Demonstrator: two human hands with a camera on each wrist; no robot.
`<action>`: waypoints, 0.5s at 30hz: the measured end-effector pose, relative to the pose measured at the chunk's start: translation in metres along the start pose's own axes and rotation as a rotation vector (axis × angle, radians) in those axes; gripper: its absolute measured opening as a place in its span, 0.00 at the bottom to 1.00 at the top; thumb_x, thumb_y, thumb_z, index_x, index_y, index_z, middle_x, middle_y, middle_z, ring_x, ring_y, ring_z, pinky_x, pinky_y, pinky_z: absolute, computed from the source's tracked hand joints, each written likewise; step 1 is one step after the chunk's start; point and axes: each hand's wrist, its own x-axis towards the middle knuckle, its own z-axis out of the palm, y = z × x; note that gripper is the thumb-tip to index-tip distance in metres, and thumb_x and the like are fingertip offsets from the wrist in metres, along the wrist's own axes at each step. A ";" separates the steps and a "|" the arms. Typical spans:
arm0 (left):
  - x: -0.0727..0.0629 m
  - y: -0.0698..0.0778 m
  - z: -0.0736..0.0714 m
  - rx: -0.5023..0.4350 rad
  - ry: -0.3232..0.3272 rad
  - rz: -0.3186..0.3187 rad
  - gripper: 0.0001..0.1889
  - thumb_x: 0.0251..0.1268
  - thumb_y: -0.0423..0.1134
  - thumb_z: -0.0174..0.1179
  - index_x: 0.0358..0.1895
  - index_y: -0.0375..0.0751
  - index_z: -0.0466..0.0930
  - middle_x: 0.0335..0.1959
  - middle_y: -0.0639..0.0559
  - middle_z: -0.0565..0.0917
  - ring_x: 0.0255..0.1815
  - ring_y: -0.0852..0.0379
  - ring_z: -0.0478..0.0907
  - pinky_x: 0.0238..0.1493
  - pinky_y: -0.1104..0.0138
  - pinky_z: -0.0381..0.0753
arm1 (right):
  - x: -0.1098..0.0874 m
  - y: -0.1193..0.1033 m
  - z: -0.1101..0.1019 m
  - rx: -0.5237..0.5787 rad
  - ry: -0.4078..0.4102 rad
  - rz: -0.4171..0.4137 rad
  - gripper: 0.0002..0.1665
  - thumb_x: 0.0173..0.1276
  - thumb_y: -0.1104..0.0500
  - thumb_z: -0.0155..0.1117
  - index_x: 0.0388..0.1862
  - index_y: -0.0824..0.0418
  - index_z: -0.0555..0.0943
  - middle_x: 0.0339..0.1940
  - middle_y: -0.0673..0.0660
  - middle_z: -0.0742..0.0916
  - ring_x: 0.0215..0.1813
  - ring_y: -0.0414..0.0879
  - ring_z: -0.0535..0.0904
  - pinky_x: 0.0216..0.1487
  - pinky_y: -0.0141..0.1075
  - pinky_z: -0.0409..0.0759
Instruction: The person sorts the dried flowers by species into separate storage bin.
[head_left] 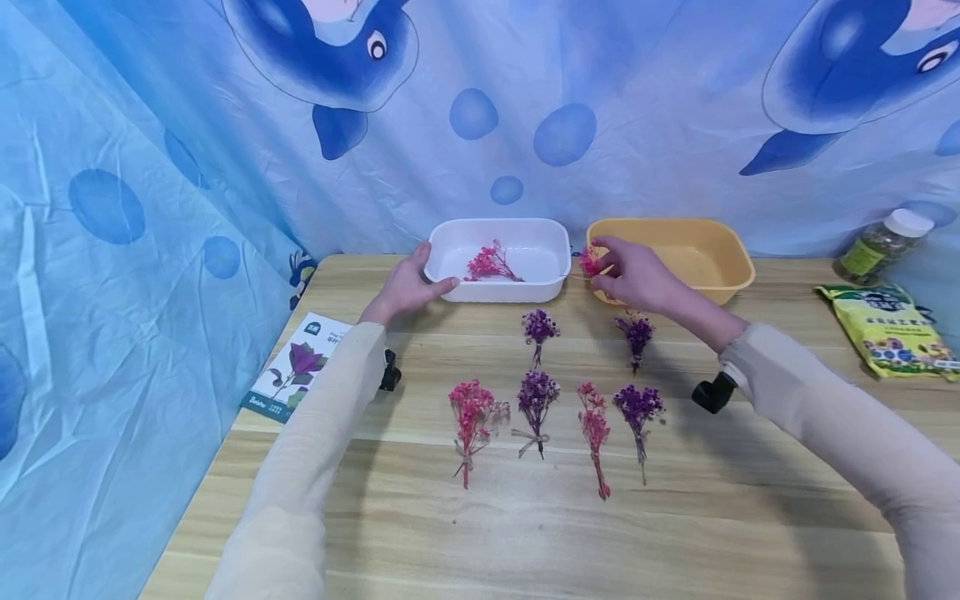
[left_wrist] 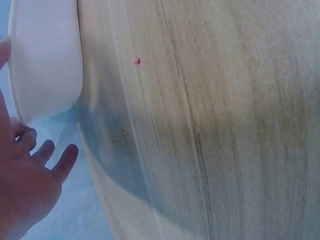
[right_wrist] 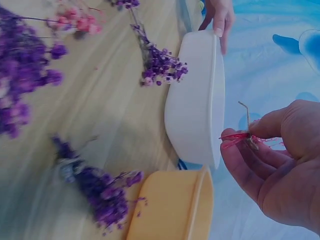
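Note:
My left hand (head_left: 408, 287) holds the left end of a white tub (head_left: 551, 250); the thumb lies along its front wall. A pink flower bunch (head_left: 491, 264) lies inside it. My right hand (head_left: 633, 275) pinches a small pink sprig (head_left: 590, 262) in the air between the white tub and a yellow tub (head_left: 720, 258). In the right wrist view the sprig's stem (right_wrist: 245, 136) sits between thumb and fingertips of the right hand (right_wrist: 280, 170), above the white tub's rim (right_wrist: 216, 100). The left wrist view shows the left hand (left_wrist: 30, 185) with fingers spread by the tub's corner (left_wrist: 45, 60).
Several tied bunches lie on the wooden table (head_left: 675, 533): purple ones (head_left: 538, 329) (head_left: 636, 333) (head_left: 536, 400), pink ones (head_left: 471, 412) (head_left: 594, 425). A printed card (head_left: 296, 367) overhangs the left edge. A green bag (head_left: 888, 329) and a jar (head_left: 881, 244) sit at the right.

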 end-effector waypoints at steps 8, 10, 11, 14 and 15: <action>0.001 0.001 -0.002 -0.018 -0.001 -0.002 0.55 0.63 0.59 0.66 0.80 0.32 0.42 0.80 0.37 0.47 0.79 0.41 0.46 0.77 0.51 0.48 | 0.037 -0.014 0.005 -0.012 -0.011 -0.022 0.39 0.69 0.67 0.63 0.75 0.73 0.60 0.50 0.70 0.84 0.36 0.59 0.84 0.38 0.42 0.84; 0.000 0.001 -0.002 -0.018 0.001 -0.005 0.55 0.63 0.59 0.66 0.80 0.32 0.42 0.80 0.37 0.47 0.79 0.41 0.46 0.77 0.51 0.49 | 0.047 -0.017 0.008 -0.022 -0.006 -0.019 0.39 0.69 0.67 0.63 0.75 0.73 0.60 0.50 0.69 0.84 0.37 0.59 0.84 0.39 0.43 0.84; 0.000 0.001 -0.002 -0.016 0.002 -0.006 0.55 0.63 0.59 0.66 0.80 0.32 0.43 0.80 0.37 0.47 0.79 0.41 0.46 0.77 0.52 0.49 | 0.052 -0.018 0.010 -0.024 -0.006 -0.017 0.40 0.69 0.66 0.63 0.75 0.73 0.60 0.50 0.69 0.84 0.38 0.59 0.84 0.39 0.43 0.84; 0.000 0.000 -0.001 -0.014 0.000 -0.015 0.55 0.62 0.59 0.66 0.80 0.33 0.42 0.80 0.38 0.47 0.79 0.42 0.46 0.77 0.52 0.49 | 0.067 -0.020 0.016 -0.038 -0.002 -0.001 0.39 0.68 0.66 0.64 0.75 0.73 0.61 0.49 0.68 0.85 0.42 0.58 0.84 0.41 0.44 0.85; -0.001 0.000 0.000 -0.014 -0.001 -0.018 0.55 0.62 0.59 0.66 0.80 0.33 0.42 0.80 0.38 0.47 0.79 0.42 0.46 0.77 0.53 0.49 | 0.072 -0.020 0.018 -0.038 -0.006 0.011 0.39 0.68 0.67 0.63 0.75 0.72 0.61 0.50 0.69 0.84 0.44 0.58 0.83 0.42 0.45 0.85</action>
